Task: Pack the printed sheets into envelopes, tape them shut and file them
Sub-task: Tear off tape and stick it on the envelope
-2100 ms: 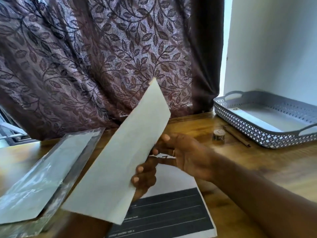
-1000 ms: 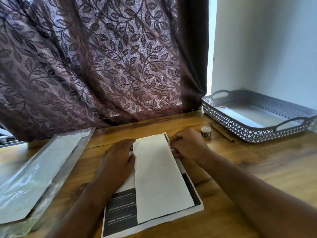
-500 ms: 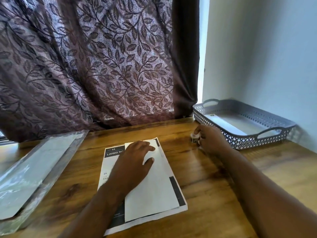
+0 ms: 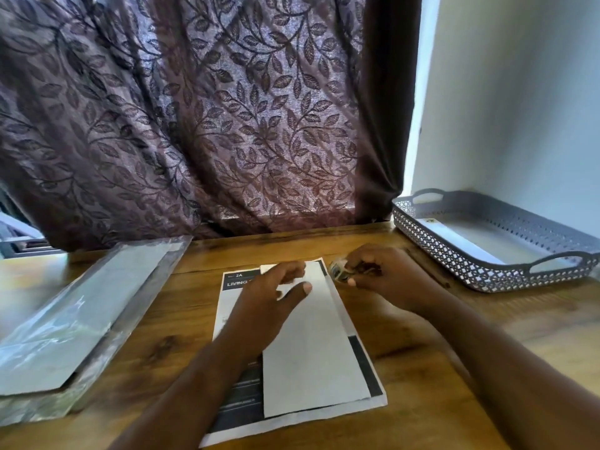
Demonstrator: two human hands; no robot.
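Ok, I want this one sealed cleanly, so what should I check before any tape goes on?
1. Is the envelope flat on the sheets: ok.
2. Is the left hand on its top end: ok.
3. Is the tape roll in the right hand: ok.
4. Is the roll's end peeled free: cannot tell.
5. Is the envelope closed at the top: cannot tell, hand covers it.
6. Does the tray have room: ok.

On my feed, a heavy purple-brown curtain with a woven leaf pattern (image 4: 201,118) fills the far side of the room, hanging down to the far edge of a brown wood-grain table (image 4: 181,303). To its right, a narrow strip of daylight (image 4: 422,108) shows between the curtain's edge and a plain pale blue-white wall (image 4: 519,92) on the right. Soft light glows through the fabric.
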